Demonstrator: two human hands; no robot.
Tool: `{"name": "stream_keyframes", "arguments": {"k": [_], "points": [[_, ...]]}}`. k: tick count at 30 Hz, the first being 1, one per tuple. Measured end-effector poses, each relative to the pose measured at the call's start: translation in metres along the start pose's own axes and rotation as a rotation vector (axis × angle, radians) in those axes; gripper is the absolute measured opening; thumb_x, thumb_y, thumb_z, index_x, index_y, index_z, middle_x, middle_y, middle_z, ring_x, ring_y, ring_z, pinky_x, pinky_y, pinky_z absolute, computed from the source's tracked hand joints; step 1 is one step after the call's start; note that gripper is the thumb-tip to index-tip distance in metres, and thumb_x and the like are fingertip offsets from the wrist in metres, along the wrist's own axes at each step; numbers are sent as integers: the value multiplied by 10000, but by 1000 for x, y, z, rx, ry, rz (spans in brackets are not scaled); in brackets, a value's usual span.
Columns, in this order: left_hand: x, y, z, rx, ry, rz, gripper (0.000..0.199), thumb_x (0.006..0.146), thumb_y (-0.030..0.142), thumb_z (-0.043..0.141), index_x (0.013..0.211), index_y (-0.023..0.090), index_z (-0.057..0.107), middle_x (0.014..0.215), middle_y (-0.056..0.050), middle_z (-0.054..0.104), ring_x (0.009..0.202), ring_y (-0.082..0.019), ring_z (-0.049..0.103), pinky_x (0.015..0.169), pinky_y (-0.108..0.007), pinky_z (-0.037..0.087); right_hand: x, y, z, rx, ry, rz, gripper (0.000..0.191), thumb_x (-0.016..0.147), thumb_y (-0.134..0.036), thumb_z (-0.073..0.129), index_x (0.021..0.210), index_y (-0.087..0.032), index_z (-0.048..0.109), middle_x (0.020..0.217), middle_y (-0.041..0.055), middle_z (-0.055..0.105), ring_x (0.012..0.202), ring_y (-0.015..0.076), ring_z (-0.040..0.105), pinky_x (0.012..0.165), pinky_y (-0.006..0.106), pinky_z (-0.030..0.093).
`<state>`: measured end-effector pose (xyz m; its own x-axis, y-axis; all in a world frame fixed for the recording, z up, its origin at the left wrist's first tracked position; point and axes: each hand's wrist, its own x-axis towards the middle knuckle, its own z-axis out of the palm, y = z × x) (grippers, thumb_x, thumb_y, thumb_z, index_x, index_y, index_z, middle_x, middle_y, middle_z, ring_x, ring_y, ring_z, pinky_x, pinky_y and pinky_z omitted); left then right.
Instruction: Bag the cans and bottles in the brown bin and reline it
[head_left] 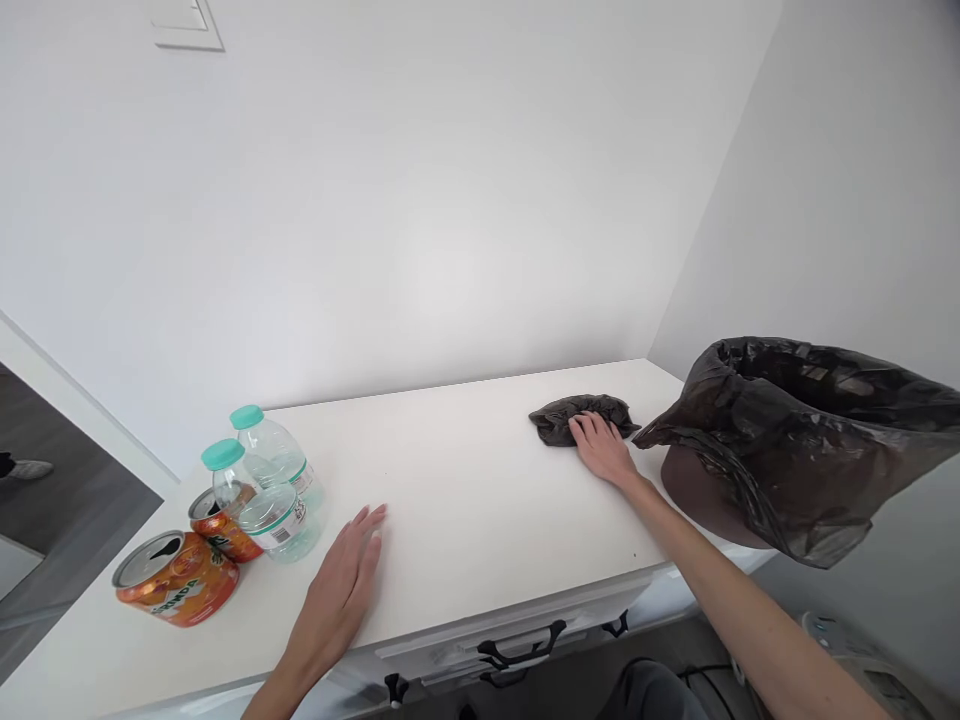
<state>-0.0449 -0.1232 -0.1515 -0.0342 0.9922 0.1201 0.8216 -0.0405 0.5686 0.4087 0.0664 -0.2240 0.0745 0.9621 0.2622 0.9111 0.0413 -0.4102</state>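
Observation:
My left hand (pixel 341 585) rests on the white cabinet top (pixel 465 500), fingers stretched out and holding nothing, just right of two clear plastic bottles with teal caps (pixel 274 450) (pixel 262 500). Two orange soda cans (pixel 180 580) (pixel 225 525) stand left of the bottles. My right hand (pixel 601 447) lies with spread fingers on the near edge of a crumpled black plastic bag (pixel 581 415). Beyond my right forearm, a larger black bag (pixel 787 450) hangs open-mouthed over a brown round container (pixel 701 490).
A white wall (pixel 450 200) rises behind the cabinet and meets another at the right. Drawers with black handles (pixel 523 648) are below the front edge. A person's shoe (pixel 30 469) shows at the far left. A dark cable and a pale device (pixel 855 650) are at the lower right.

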Motion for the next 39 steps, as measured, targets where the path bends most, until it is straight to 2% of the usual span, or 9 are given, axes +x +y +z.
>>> {"name": "stream_keyframes", "arguments": {"k": [5, 9, 13, 21, 25, 28, 32, 36, 39], "points": [[4, -7, 4, 23, 6, 40, 510, 1062, 534, 335, 1525, 375, 478, 1626, 17, 462, 1541, -263, 363, 1255, -546, 326, 33, 24, -2, 13, 76, 25, 543, 1055, -517, 216, 1324, -214, 578, 1445, 150, 569, 1417, 277, 449, 1220, 550, 277], [6, -13, 8, 42, 13, 68, 506, 1060, 511, 359, 1532, 372, 473, 1631, 11, 454, 1545, -281, 351, 1256, -565, 316, 28, 22, -1, -76, 151, -9, 606, 1029, -562, 323, 1504, -215, 470, 1615, 158, 394, 1540, 375, 233, 1220, 629, 208], [10, -20, 12, 58, 3, 82, 511, 1047, 530, 371, 1530, 390, 464, 1633, 24, 450, 1561, -286, 318, 1265, -600, 279, 12, 10, 0, -196, 10, 2, 709, 1016, -700, 211, 1634, -360, 287, 1735, 40, 192, 1578, 419, 85, 1202, 706, 156], [9, -18, 12, 106, 14, 100, 520, 1041, 530, 387, 1534, 385, 465, 1621, 14, 470, 1550, -302, 340, 1246, -598, 327, 35, 10, -14, -140, -94, 308, 716, 1033, -671, 201, 1627, -298, 346, 1746, 104, 132, 1585, 442, 26, 1218, 702, 31], [9, -7, 6, 133, -25, 111, 520, 1050, 529, 367, 1525, 346, 476, 1625, 3, 466, 1551, -282, 341, 1265, -568, 303, 4, -15, -25, -150, 69, 109, 668, 1064, -567, 214, 1657, -263, 254, 1758, 89, 32, 1588, 437, -24, 1212, 725, 50], [9, -2, 3, 146, -61, 143, 540, 1052, 547, 335, 1521, 310, 460, 1635, 4, 452, 1565, -247, 312, 1297, -537, 240, -46, -51, -62, -143, 189, -210, 646, 1073, -487, 261, 1655, -208, 243, 1752, 82, 109, 1603, 356, 43, 1265, 611, 128], [6, -1, 1, 156, -56, 198, 555, 1052, 552, 308, 1485, 253, 486, 1623, -28, 471, 1556, -237, 332, 1304, -516, 227, -102, -78, -151, -179, 409, -521, 529, 1061, -329, 351, 1578, -223, 396, 1619, 94, 434, 1544, 285, 294, 1275, 532, 189], [1, -2, 0, 169, 4, 260, 559, 1046, 539, 333, 1464, 216, 518, 1576, -74, 531, 1523, -255, 399, 1285, -507, 279, -124, -54, -225, -325, 637, -305, 515, 1026, -361, 437, 1472, -111, 494, 1409, 208, 602, 1389, 359, 467, 1206, 583, 256], [-3, -3, -2, 170, 27, 265, 576, 1048, 529, 322, 1467, 184, 518, 1571, -102, 534, 1518, -263, 406, 1279, -503, 286, -125, -24, -250, -436, 598, -155, 472, 1025, -399, 400, 1282, -76, 627, 1123, 208, 727, 1196, 377, 580, 1162, 604, 263]]}}
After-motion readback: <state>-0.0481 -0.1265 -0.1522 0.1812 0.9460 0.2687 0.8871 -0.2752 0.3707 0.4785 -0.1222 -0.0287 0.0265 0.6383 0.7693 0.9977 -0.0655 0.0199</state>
